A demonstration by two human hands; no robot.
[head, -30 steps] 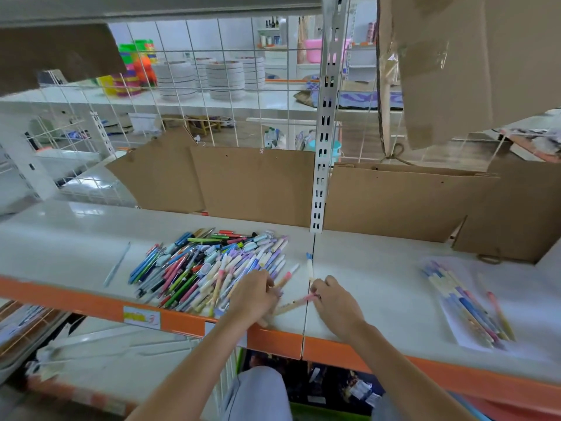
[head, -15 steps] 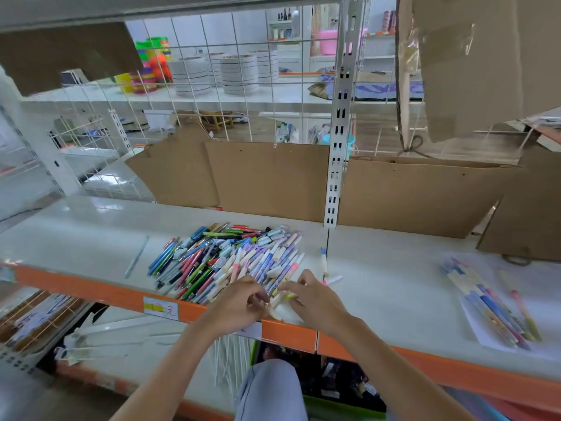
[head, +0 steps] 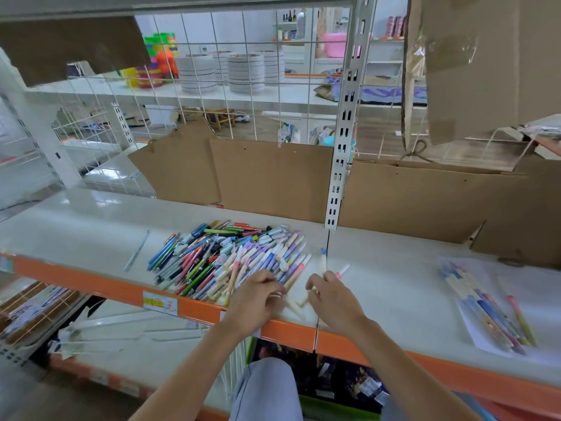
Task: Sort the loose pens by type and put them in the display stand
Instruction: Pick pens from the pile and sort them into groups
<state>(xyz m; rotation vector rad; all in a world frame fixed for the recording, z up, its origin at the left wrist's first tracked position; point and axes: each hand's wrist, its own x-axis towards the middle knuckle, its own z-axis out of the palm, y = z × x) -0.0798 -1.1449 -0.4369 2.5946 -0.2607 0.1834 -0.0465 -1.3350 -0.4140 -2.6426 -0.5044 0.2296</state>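
White and glossy, the shelf [head: 394, 278] with its orange front lip carries a broad heap of loose pens [head: 230, 259] left of the slotted metal upright [head: 343, 141]. Most pens in the heap lie with their long axes slanting from near-left to far-right, the pastel ones on the right side of the pile, the blue, green and red ones on the left. One thin pale pen [head: 137, 251] lies alone well to the left, on the same slant.

The person's left hand [head: 258, 302] rests at the near edge of the heap, fingers curled and pinching at pale pens there; exactly which pen it grips cannot be told. The right hand [head: 331, 299] sits just beside it, fingers curled around a pink-tipped pen [head: 342, 271] whose tip points up and to the far right past the knuckles. Between the two hands a few cream-coloured pens [head: 299, 305] lie on the shelf near its lip. A white pen with a blue end [head: 324, 259] lies along the seam between the two shelf boards, pointing away from the person.

Far to the right, a sheet of white paper [head: 498, 344] holds a sorted row of pastel pens [head: 482, 305], side by side, long axes running from far-left to near-right. Brown cardboard panels [head: 273, 174] stand along the back of the shelf.
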